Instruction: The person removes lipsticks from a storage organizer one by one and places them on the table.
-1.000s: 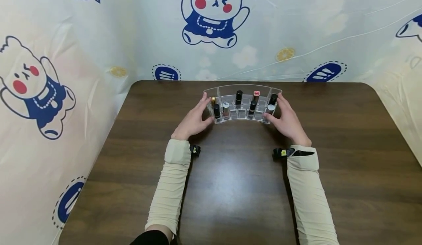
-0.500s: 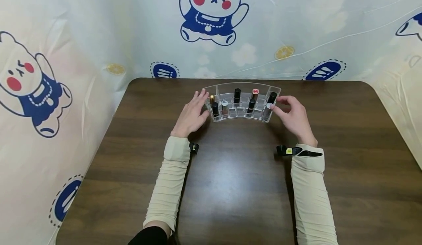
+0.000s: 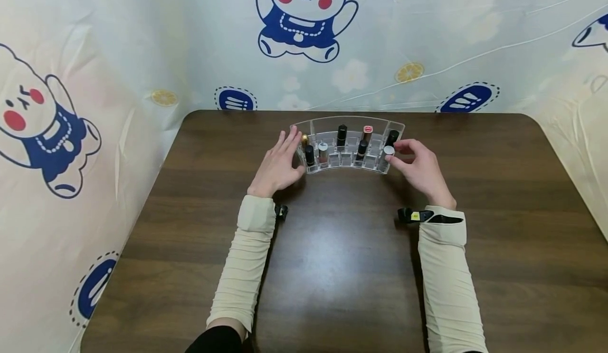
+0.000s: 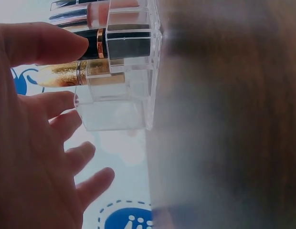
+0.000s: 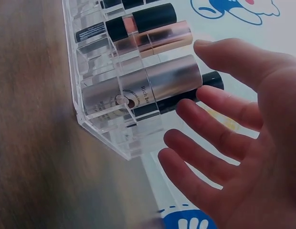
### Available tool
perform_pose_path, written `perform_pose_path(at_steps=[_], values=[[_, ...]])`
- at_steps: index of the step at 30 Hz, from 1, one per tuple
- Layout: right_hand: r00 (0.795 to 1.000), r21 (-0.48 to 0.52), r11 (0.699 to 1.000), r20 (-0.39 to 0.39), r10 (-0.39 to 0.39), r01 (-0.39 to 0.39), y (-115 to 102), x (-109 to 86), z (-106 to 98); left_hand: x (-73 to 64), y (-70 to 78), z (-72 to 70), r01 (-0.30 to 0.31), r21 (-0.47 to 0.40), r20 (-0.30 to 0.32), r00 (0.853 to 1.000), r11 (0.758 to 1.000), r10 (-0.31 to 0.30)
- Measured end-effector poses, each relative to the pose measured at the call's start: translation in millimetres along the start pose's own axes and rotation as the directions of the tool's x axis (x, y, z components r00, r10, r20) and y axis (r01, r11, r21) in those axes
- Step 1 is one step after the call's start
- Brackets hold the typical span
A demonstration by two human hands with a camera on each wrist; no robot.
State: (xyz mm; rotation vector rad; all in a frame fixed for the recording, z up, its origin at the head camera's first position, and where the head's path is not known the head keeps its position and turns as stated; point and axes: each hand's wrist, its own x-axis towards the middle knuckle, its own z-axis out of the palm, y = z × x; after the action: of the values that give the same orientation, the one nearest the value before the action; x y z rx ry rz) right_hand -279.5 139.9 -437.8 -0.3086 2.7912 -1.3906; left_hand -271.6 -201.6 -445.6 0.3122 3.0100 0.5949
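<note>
A clear curved lipstick organizer stands near the table's far edge, holding several lipsticks upright in its slots. My left hand is at its left end with extended fingers. In the left wrist view the thumb lies over a black lipstick with a copper band, beside a gold-capped lipstick. My right hand is at the right end, thumb and index finger on either side of the top of a silver lipstick. The right wrist view shows the thumb apart from the tube. Behind it leans a black lipstick.
The brown wooden table extends in front of the organizer and to both sides. A pale curtain printed with cartoon figures hangs behind it. A black wrist camera sits at the right cuff.
My right hand has come off the organizer's right end, with its thumb and fingers now by the silver lipstick. The left hand has shifted slightly, fingers straighter, still at the left end.
</note>
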Motion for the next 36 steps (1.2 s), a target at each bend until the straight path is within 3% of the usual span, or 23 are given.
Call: perform_pose_path(at_steps=[15,36], values=[[1.0,-0.057,0.998,-0.016,-0.022,0.021,1.5,0.5,8.1,-0.9,-0.3,2.3,0.029,-0.016,0.021,0.999,0.999,-0.029],[0.996,-0.084,0.996,-0.088,0.027,-0.035,-5.9,-0.9,19.3,0.4,-1.9,2.4,0.029,-0.049,0.033,0.999,0.998,-0.027]])
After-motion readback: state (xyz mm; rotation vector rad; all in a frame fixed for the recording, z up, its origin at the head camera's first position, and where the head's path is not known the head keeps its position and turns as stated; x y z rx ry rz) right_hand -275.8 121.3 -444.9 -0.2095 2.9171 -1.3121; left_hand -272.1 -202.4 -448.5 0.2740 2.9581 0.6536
